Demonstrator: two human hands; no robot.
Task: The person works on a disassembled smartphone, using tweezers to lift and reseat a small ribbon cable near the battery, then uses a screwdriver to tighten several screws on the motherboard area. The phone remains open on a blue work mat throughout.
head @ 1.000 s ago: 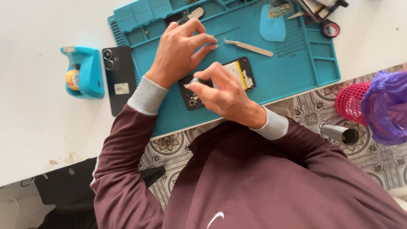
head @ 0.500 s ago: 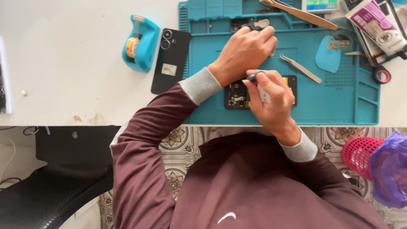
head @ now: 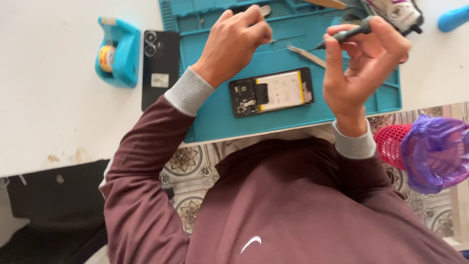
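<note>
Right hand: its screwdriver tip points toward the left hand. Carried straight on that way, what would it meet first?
Probably the tweezers on the mat, just ahead of the screwdriver tip in the right hand. If it passes above them, the left hand comes next. Depth is unclear from overhead.

opened phone [head: 271,91] | flat on teal mat, internals up | dark screwdriver [head: 342,35] | raised, tilted

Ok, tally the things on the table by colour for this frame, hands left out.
Teal or blue: 3, the work mat, tape dispenser, blue handle
Black: 3, opened phone, back cover, screwdriver
Silver: 1, tweezers
Total: 7
</note>
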